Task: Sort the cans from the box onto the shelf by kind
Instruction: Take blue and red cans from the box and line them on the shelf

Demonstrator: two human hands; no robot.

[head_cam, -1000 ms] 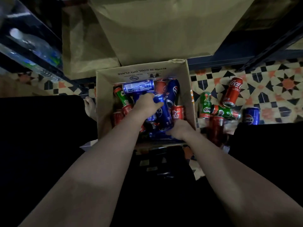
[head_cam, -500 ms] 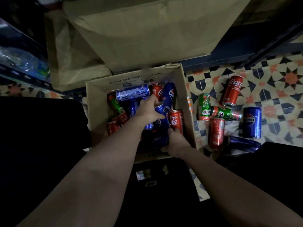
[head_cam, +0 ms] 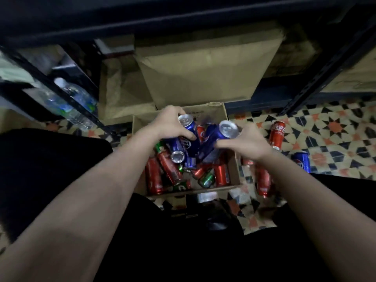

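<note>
Above an open brown cardboard box [head_cam: 231, 157] on the patterned tile floor [head_cam: 335, 127], the left hand [head_cam: 173, 125] curls around a cluster of blue aluminium cans [head_cam: 188, 139] while the right hand [head_cam: 249, 142] grips another blue can [head_cam: 218, 137], apparently gathering one kind together for the dark metal shelf [head_cam: 183, 19] beyond the box. Red and green cans [head_cam: 162, 171] lie jumbled inside the box beneath the hands; a red can [head_cam: 277, 133] lies on the tiles right of the box.
</note>
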